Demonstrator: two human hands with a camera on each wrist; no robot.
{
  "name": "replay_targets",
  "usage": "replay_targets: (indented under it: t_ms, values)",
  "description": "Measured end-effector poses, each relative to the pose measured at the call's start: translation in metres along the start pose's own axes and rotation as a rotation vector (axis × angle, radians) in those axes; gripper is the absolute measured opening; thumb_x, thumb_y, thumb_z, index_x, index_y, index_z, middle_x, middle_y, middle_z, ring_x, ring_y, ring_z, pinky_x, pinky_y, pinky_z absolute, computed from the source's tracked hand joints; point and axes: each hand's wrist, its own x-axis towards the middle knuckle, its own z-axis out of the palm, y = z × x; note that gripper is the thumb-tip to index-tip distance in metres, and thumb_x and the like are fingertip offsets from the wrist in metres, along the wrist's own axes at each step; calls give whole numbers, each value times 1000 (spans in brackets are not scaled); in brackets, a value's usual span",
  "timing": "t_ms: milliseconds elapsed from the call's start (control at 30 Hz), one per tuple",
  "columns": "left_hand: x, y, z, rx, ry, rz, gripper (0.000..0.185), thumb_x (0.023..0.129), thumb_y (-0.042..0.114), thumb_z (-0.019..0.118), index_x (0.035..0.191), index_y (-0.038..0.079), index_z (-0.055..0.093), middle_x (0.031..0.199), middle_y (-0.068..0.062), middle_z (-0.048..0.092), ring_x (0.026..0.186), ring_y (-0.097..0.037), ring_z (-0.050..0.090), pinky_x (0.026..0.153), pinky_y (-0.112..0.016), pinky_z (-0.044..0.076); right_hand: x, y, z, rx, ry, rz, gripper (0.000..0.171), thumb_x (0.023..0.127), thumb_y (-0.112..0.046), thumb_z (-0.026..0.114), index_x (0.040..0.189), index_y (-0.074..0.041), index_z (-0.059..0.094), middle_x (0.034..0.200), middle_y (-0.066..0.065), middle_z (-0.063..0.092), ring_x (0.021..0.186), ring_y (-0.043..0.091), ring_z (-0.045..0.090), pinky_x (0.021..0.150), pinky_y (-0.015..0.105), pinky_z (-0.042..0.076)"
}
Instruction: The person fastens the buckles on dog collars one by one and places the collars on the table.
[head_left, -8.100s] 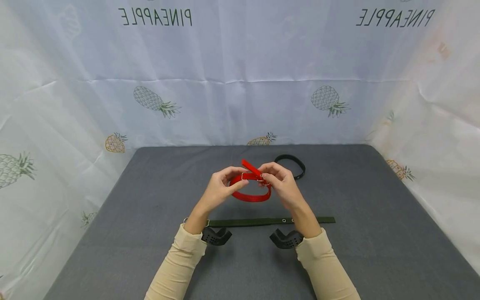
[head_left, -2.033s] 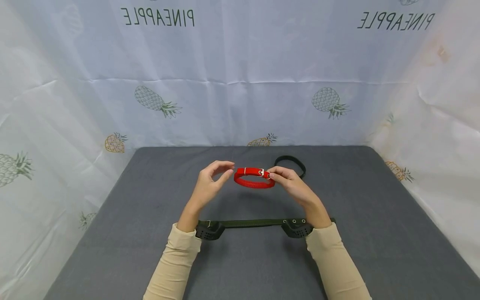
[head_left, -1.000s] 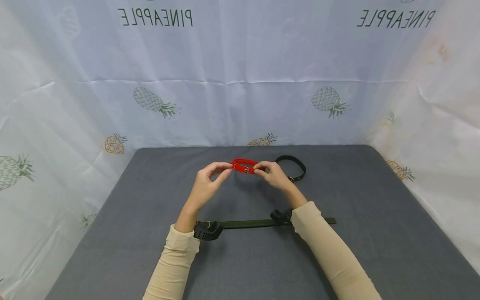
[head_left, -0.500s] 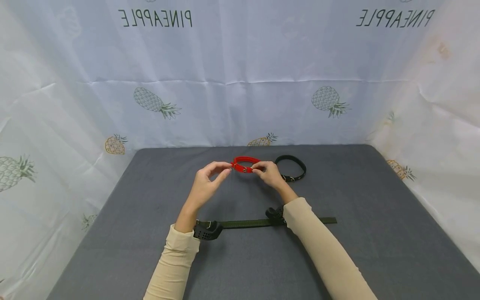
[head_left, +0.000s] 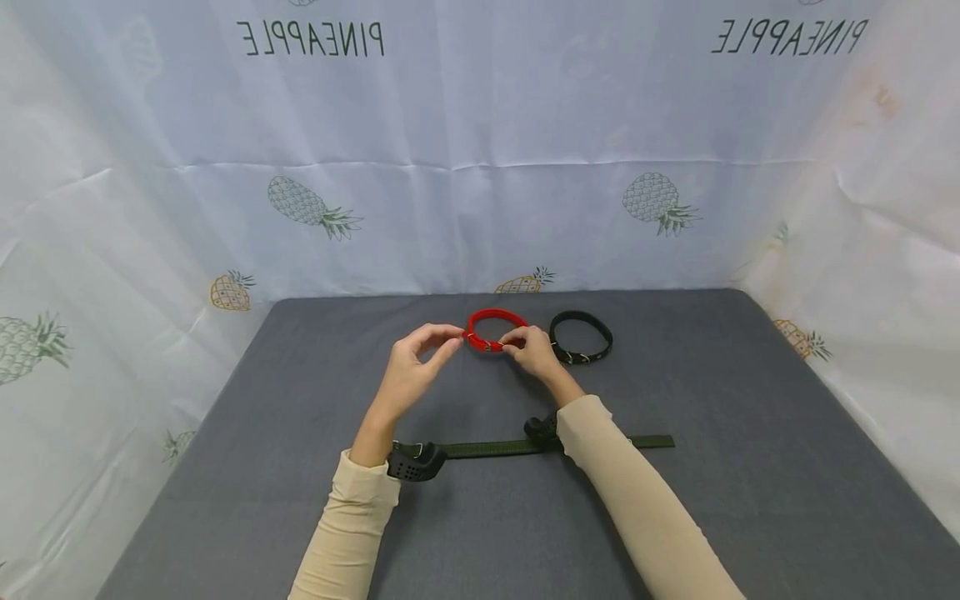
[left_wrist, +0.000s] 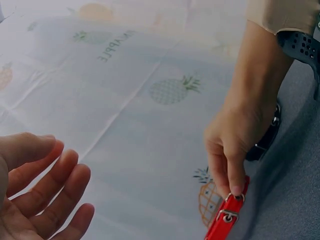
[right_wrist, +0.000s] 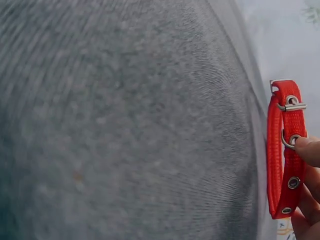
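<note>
Beneath mirrored "PINEAPPLE" print (head_left: 311, 36), right hand (head_left: 531, 351) pinches the red collar (head_left: 491, 321); left hand (head_left: 411, 372) released.

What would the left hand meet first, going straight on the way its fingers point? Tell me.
Probably the red collar, which the right hand pinches just beyond the left hand fingertips; depth is hard to judge.

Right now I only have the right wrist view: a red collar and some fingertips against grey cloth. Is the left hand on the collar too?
Observer: No. The left hand hovers empty beside it; only the right hand pinches the red collar.
Operator: Anything close to the collar?
Observer: A buckled black collar lies just to its right on the grey table.
Operator: Anything nearer me?
Observer: A green strap lies flat under the forearms.
</note>
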Motion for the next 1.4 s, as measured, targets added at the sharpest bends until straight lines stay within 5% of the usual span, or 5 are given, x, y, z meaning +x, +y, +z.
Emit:
replay_targets:
  t_ms: [767, 1400]
  values:
    - [0, 1, -2, -19, -7, 18, 22, 95, 8, 59, 114, -2, 64, 112, -22, 66, 107, -37, 63, 90, -16, 51, 0, -13, 15, -115, -13, 85, 14, 87, -13, 70, 98, -6, 77, 103, 13, 74, 92, 26, 65, 77, 35, 55]
    - [2, -2, -2, -5, -6, 18, 23, 95, 7, 59, 115, -4, 64, 113, -23, 66, 106, -32, 64, 92, -15, 49, -6, -13, 2, 81, -5, 95, 19, 90, -12, 68, 106, -4, 73, 105, 17, 72, 88, 27, 66, 69, 28, 53]
